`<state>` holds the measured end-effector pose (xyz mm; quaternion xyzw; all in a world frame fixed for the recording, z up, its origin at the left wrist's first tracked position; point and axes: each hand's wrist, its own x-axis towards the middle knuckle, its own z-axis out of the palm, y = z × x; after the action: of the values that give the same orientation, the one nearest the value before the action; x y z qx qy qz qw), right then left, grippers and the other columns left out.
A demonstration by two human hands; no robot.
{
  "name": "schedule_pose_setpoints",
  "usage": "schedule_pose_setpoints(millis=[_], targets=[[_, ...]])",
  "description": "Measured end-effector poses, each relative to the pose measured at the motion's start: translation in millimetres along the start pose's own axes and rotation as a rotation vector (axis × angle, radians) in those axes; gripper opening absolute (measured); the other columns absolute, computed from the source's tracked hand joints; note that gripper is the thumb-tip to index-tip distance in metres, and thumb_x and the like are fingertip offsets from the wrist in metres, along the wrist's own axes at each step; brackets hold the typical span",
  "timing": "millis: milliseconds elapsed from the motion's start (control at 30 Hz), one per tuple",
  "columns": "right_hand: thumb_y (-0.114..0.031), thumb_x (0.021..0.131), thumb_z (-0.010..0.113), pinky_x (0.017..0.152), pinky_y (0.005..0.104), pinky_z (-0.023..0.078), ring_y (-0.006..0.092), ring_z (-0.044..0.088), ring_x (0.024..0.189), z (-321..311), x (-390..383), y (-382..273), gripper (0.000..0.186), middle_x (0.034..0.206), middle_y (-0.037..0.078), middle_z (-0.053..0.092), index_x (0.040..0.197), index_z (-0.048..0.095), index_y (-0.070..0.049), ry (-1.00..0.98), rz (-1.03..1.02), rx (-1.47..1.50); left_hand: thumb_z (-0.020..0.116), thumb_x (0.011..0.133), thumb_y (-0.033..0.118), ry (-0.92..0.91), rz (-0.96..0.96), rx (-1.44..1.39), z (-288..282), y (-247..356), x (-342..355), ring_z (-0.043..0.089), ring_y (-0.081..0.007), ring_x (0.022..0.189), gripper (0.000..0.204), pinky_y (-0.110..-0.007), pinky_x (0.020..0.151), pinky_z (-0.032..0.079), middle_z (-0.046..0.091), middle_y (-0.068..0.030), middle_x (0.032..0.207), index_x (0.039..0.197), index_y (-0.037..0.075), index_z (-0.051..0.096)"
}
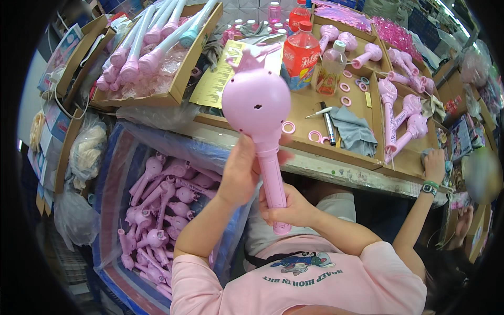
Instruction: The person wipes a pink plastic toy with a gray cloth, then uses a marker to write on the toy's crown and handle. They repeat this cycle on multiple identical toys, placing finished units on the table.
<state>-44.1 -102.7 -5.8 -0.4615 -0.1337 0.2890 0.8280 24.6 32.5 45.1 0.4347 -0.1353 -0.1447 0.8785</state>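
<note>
Both hands grip one pink wand toy [261, 123]: left hand [240, 176] fingers closed high on the handle, right hand [286, 209] closed lower. Its round head hangs over the counter [336, 167] edge.

A toy assembly workshop: shallow cardboard trays [336, 113] cover the workbench, holding loose pink plastic rings [288, 127] and round-headed pink plastic toy wands [391, 113], while a blue-lined bin [118, 157] brims with identical pink wand bodies [160, 205].
</note>
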Motion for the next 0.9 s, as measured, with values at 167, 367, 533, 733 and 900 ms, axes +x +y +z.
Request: schedule_pose_setpoints(millis=[167, 367, 533, 733, 900], targets=[[-0.017, 0.077, 0.072, 0.069, 0.0306, 0.051, 0.0175, 0.060, 0.075, -7.3, -11.8, 2.5, 0.032, 0.084, 0.008, 0.059, 0.097, 0.054, 0.000, -0.039, -0.024, -0.389, 0.051, 0.092, 0.050, 0.020, -0.132, 0.118, 3.7, -16.8, -15.0, 0.056, -0.0133, 0.072, 0.054, -0.026, 0.062, 0.048, 0.058, -0.0105, 0.093, 0.109, -0.002, 0.052], [-0.021, 0.083, 0.064, 0.074, 0.0376, 0.049, 0.0302, 0.063, 0.085, -102.0, -32.5, -67.1, 0.024, 0.093, 0.015, 0.064, 0.097, 0.062, -0.001, 0.832, -0.544, -1.273, 0.059, 0.088, 0.050, 0.149, -0.258, 0.112, -2.5, -48.5, -15.5, 0.049, -0.0086, 0.060, 0.051, -0.023, 0.056, 0.042, 0.057, -0.0040, 0.074, 0.098, -0.001, 0.055], [-0.032, 0.079, 0.066, 0.081, 0.0468, 0.048, 0.0343, 0.062, 0.090, -202.3, -34.8, -111.3, 0.040, 0.094, 0.016, 0.066, 0.105, 0.063, -0.001, 1.048, -0.046, -1.941, 0.063, 0.088, 0.041, 0.175, -0.335, 0.251, -5.1, -66.2, -17.1, 0.049, -0.0087, 0.058, 0.042, -0.022, 0.054, 0.040, 0.058, -0.0037, 0.075, 0.097, 0.000, 0.056], [-0.022, 0.089, 0.056, 0.074, 0.0342, 0.050, 0.0195, 0.065, 0.085, -215.7, -42.4, -142.5, 0.023, 0.091, 0.008, 0.068, 0.098, 0.063, -0.002, 1.037, -0.239, -0.614, 0.064, 0.088, 0.038, 0.134, -0.313, 0.264, -6.7, -69.4, -15.7, 0.049, -0.0082, 0.057, 0.039, -0.022, 0.053, 0.039, 0.054, -0.0024, 0.066, 0.094, 0.000, 0.058], [-0.019, 0.093, 0.051, 0.081, 0.0333, 0.051, 0.0190, 0.064, 0.090, -179.5, -48.1, -133.3, 0.025, 0.102, 0.007, 0.066, 0.111, 0.057, -0.002, 0.750, -0.562, 0.188, 0.064, 0.089, 0.034, 0.163, -0.309, 0.168, -8.0, -74.6, -11.7, 0.049, -0.0082, 0.057, 0.036, -0.023, 0.053, 0.038, 0.055, -0.0022, 0.068, 0.096, 0.000, 0.057]])
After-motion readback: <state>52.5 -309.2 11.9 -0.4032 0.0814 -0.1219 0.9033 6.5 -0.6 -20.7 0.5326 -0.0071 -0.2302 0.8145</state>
